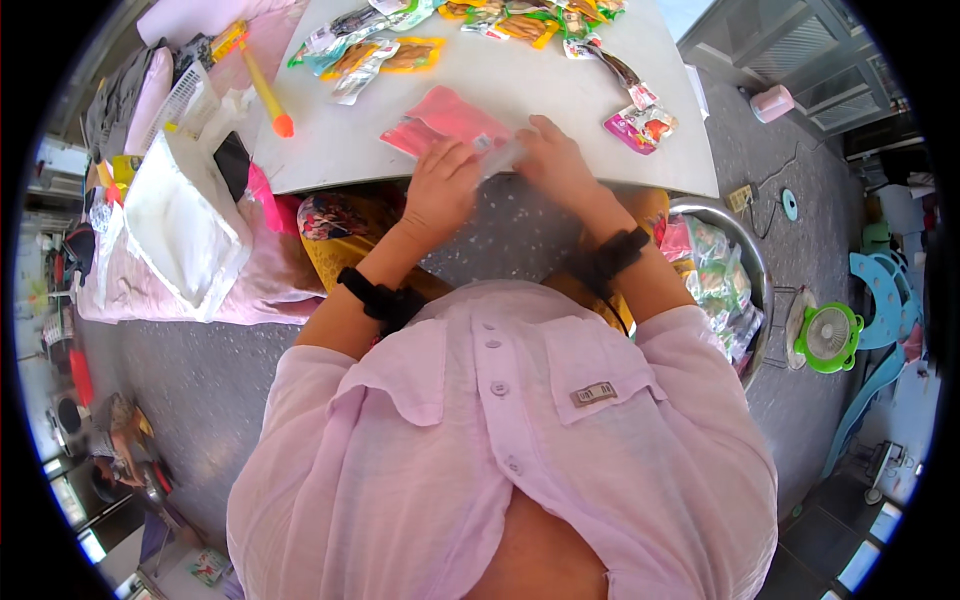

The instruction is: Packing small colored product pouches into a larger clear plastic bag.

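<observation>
Both of my hands are at the near edge of the white table. A small translucent plastic bag [499, 162] stretches between them, slightly blurred. My left hand [443, 190] has its fingers curled at the bag's left end, beside a stack of flat pink-red packets [450, 112]. On the other side my right hand [556, 168] pinches the bag's right end, its fingers bent together and a little smeared. The pink packets lie flat on the tabletop just beyond my left fingers. Exactly how the fingertips grip the plastic is partly hidden.
Snack packets [520, 28] lie along the table's [330, 165] far side, with a purple packet [641, 128] at right. A metal basin [765, 285] of packets stands by my right leg. Left are a white foam box [180, 225], a phone [231, 165] and a yellow toy hammer [262, 85].
</observation>
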{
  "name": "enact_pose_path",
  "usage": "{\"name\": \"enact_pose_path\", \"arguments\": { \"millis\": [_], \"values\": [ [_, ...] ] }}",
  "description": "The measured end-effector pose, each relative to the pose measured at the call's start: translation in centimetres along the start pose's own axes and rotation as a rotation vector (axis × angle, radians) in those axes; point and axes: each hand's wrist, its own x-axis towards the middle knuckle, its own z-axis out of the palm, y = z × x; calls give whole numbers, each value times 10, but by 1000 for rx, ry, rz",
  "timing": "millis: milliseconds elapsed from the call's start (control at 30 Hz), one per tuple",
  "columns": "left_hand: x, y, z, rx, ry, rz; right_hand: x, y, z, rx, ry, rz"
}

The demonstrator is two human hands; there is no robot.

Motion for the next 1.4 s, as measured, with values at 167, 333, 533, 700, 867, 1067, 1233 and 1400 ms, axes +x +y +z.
{"name": "enact_pose_path", "arguments": {
  "millis": [167, 333, 533, 700, 867, 1067, 1233, 1400],
  "values": [
    [31, -10, -36, -122, 136, 36, 24, 7, -17, 78, 204, -225],
    [64, -9, -69, -624, 186, -294, 39, -29, -82, 219, 200, -140],
    [56, 6, -83, -909, -78, -568, 14, -49, -109, 339, -68, -78],
    [50, 33, -78, -1186, -274, -422, -11, -69, -112, 360, -194, -42],
    [53, 38, -65, -1188, -264, -374, -45, -51, -129, 459, -81, 57],
    [34, 20, -40, -1147, -339, -554, -137, 9, -174, 368, 292, 556],
    [6, 7, -18, -1094, -434, -720, -211, 51, -197, 618, 515, 845],
    [-11, 6, -1, -1059, -539, -864, -277, 94, -175, 504, 556, 1065]
  ]
}}
